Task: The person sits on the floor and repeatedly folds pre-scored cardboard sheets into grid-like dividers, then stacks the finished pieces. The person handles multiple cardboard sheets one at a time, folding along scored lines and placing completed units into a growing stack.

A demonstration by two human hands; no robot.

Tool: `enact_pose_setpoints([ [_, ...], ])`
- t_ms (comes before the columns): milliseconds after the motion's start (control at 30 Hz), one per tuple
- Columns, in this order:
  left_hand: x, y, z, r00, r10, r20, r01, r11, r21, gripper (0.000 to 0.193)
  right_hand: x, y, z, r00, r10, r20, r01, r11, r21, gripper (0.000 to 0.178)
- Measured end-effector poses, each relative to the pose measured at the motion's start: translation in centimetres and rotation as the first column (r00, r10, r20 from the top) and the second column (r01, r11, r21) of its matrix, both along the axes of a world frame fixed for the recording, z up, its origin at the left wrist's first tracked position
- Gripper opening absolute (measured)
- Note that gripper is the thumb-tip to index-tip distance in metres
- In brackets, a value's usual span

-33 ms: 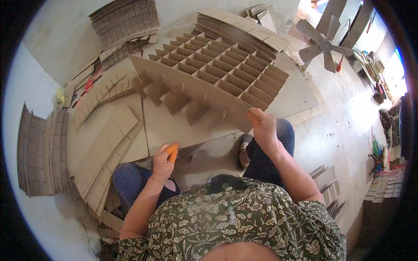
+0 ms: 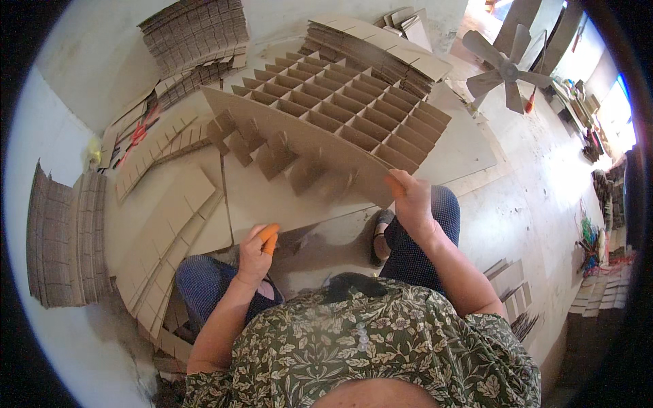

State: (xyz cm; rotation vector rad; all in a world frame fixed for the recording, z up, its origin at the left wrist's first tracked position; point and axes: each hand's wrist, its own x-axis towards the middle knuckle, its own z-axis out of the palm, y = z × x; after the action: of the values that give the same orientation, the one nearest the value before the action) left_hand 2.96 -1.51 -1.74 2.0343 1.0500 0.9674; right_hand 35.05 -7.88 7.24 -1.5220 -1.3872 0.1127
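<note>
A cardboard divider grid (image 2: 333,105) with many square cells stands tilted over the low work surface. Its long near strip (image 2: 299,139) faces me, and loose slotted pieces (image 2: 275,156) hang or stand below that strip, slightly blurred. My right hand (image 2: 413,200) pinches the right end of this strip, an orange cover on a fingertip. Over my left knee, apart from the cardboard, my left hand (image 2: 256,253) is closed, with orange covers on its thumb and finger. Nothing shows between them.
Slotted cardboard strips (image 2: 166,231) lie left of the grid. Stacks of strips stand by the wall (image 2: 64,238), at the back left (image 2: 197,34) and behind the grid (image 2: 374,51). A fan (image 2: 508,70) stands back right. Red-handled tools (image 2: 139,132) lie far left.
</note>
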Motion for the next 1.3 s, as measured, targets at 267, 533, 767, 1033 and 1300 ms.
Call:
enact_pose_setpoints([
  [267,-0.2,0.3,-0.9,1.0,0.013,-0.009,-0.013,1.0,-0.007,0.018,-0.1,0.5,1.0,1.0,0.019,-0.021,-0.02,0.998,-0.059,0.012],
  [533,-0.3,0.0,-0.1,1.0,0.02,0.009,-0.02,0.998,-0.059,0.02,0.2,1.3,-2.4,0.997,0.073,0.034,-0.068,0.987,-0.146,0.01],
  [767,-4.0,3.3,1.3,0.927,0.351,-0.134,-0.279,0.882,0.38,0.031,-0.3,-0.4,-1.7,0.992,0.074,0.101,-0.075,0.997,0.016,0.035],
  [1033,-9.8,10.1,1.3,0.534,0.723,-0.438,-0.365,0.664,0.653,0.037,0.6,0.1,0.5,0.848,0.201,0.491,-0.145,0.978,-0.15,0.047],
  [1300,-10.8,11.8,1.8,0.643,0.613,-0.46,-0.429,0.785,0.446,0.02,1.0,-0.1,0.3,0.847,0.199,0.493,-0.097,0.969,-0.226,0.037],
])
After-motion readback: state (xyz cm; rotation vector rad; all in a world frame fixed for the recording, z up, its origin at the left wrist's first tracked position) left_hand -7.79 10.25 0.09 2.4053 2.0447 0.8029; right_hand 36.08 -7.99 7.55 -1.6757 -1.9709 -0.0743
